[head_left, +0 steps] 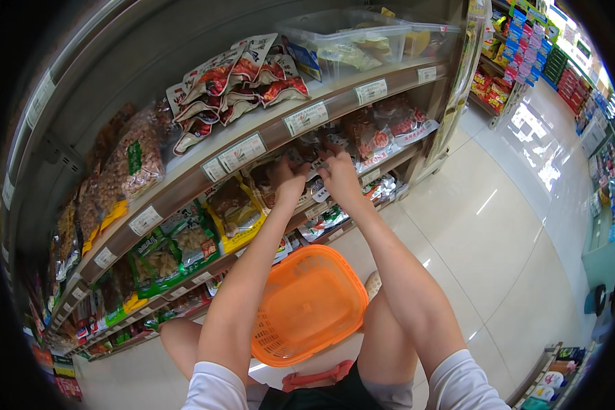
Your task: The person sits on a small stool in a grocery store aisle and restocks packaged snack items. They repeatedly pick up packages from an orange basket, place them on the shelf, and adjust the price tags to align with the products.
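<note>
Both of my hands reach into the shelf below the top one, among clear vacuum-style food packets. My left hand [288,183] is on the left, its fingers bent over a dark packet [260,179]. Close beside it, my right hand [340,174] has curled fingers against the packets at the middle of the shelf. Fingertips and packet edges overlap there, so a firm grip cannot be made out. To the right of my right hand lie clear packets of brown food [369,136] with red print. A yellow-edged packet [236,212] lies left of my left hand.
An orange plastic basket [310,307] sits on the tiled floor [441,246] between my legs. The upper shelf edge [282,125], with price tags, runs above my hands. That shelf holds red-and-white pouches [236,77], bagged peanuts [138,154] and a clear plastic bin [348,46].
</note>
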{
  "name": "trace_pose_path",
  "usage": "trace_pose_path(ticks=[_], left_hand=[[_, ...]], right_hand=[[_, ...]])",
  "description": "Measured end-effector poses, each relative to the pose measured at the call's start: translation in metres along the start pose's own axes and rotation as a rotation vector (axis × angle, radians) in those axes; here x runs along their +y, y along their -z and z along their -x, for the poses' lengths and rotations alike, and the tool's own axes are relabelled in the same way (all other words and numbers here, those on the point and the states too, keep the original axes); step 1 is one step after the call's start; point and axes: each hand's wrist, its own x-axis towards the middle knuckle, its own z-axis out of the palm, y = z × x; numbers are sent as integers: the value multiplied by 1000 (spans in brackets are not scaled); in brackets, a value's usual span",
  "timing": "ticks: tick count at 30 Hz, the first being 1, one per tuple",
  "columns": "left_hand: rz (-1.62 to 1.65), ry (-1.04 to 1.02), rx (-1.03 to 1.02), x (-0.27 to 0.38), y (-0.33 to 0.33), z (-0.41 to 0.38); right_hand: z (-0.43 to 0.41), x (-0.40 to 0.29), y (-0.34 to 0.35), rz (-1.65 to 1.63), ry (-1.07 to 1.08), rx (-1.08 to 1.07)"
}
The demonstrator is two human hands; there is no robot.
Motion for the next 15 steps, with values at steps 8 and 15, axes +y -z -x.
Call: trace_pose_path(ticks=[8, 15], left_hand=[[-101, -154, 205, 0, -1, 0], [117, -339, 175, -1, 0, -12]], right_hand=[[3, -17, -1, 225, 97, -83], [5, -15, 0, 302, 136, -103]])
